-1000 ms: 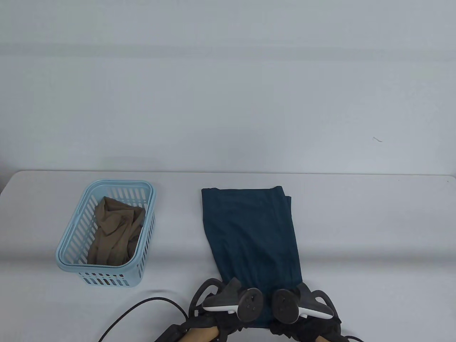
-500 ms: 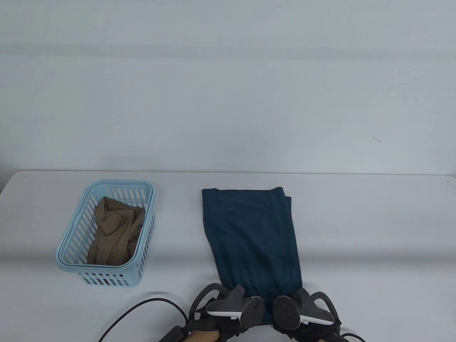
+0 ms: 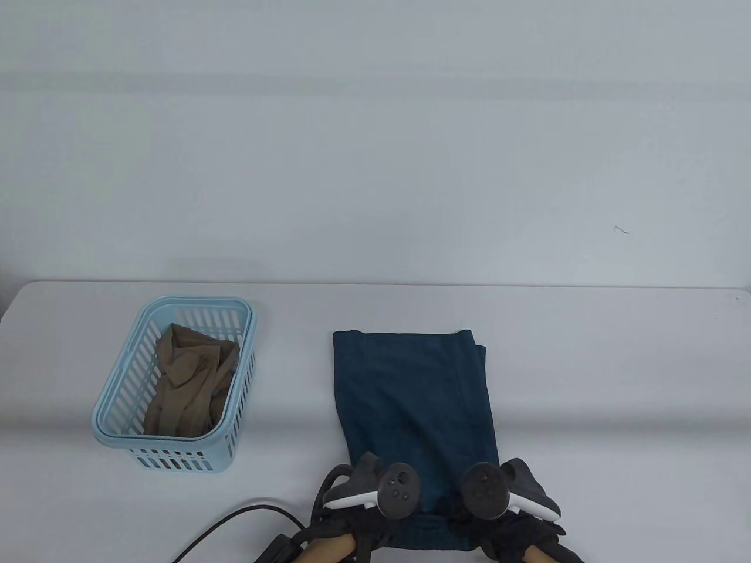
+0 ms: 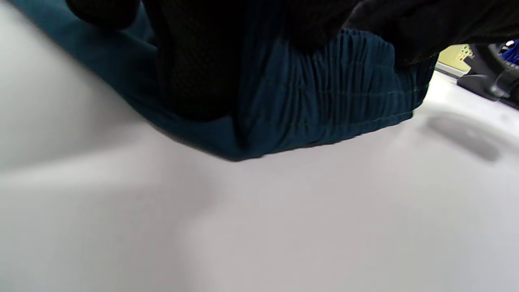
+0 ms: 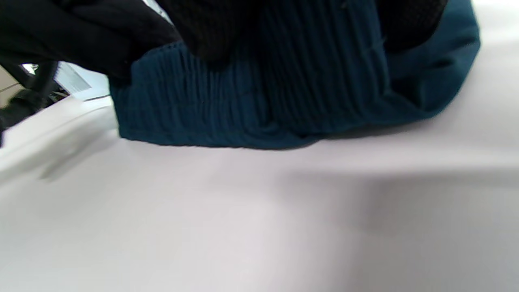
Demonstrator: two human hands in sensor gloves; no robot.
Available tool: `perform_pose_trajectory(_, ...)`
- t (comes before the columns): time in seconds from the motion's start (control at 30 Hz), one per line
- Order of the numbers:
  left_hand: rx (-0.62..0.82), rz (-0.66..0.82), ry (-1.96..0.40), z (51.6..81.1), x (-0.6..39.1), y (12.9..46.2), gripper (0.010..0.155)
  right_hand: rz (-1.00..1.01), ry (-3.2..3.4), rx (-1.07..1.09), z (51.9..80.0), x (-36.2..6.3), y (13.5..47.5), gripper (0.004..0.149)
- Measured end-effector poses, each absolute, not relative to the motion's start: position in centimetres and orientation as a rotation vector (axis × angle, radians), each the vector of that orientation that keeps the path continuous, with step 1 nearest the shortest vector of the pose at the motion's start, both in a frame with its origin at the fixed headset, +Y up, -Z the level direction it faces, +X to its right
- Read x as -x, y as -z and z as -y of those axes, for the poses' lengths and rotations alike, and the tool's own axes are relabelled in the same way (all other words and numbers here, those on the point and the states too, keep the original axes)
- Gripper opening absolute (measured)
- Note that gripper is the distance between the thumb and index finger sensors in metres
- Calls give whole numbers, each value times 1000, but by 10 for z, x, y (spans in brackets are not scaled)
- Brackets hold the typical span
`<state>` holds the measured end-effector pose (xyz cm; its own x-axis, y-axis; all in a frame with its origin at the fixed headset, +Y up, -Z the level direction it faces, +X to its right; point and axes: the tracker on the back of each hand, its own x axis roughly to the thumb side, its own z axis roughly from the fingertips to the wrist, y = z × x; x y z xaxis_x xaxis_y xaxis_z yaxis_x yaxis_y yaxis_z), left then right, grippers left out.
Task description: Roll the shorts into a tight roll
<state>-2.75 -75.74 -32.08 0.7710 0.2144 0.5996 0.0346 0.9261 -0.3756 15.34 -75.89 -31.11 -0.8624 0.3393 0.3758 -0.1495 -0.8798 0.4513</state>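
From the table view, I am seeing the folded dark teal fabric shorts (image 3: 413, 404) lying lengthwise near the middle of the white surface (image 3: 616, 381), their waistband end at the near edge. My left hand (image 3: 358, 516) and right hand (image 3: 516, 522) are sitting on that near end, side by side. A light blue slatted plastic basket (image 3: 111, 404) holding a crumpled tan garment (image 3: 188, 381) is standing toward the left edge, and a black cable (image 3: 229, 522) is trailing along the near edge.

In the left wrist view, my gloved fingers (image 4: 190, 61) are curling over the ribbed waistband, gripping it.

In the right wrist view, my fingers (image 5: 215, 28) are likewise clutching the waistband.
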Motion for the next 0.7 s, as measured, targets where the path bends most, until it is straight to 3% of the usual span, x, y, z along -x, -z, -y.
perform_pose_trajectory(0.13, 187, 719, 52, 749, 22, 311, 60, -437, -2869, -640, 759, -150, 309, 49)
perform_pose_trajectory(0.2, 106, 822, 77, 737, 18, 301, 62, -384, -2910, -622, 760, -148, 309, 48)
perform_pose_trajectory(0.3, 137, 889, 80, 736, 13, 293, 49, -340, -2946, -596, 762, -146, 308, 48)
perform_pose_trajectory(0.37, 214, 872, 150, 743, 11, 294, 59, -321, -2972, -591, 763, -144, 308, 47)
perform_pose_trajectory(0.53, 254, 848, 190, 764, 11, 297, 71, -199, -3060, -641, 762, -139, 303, 48)
perform_pose_trajectory(0.7, 222, 837, 195, 766, 10, 297, 72, -113, -3018, -787, 753, -137, 290, 51)
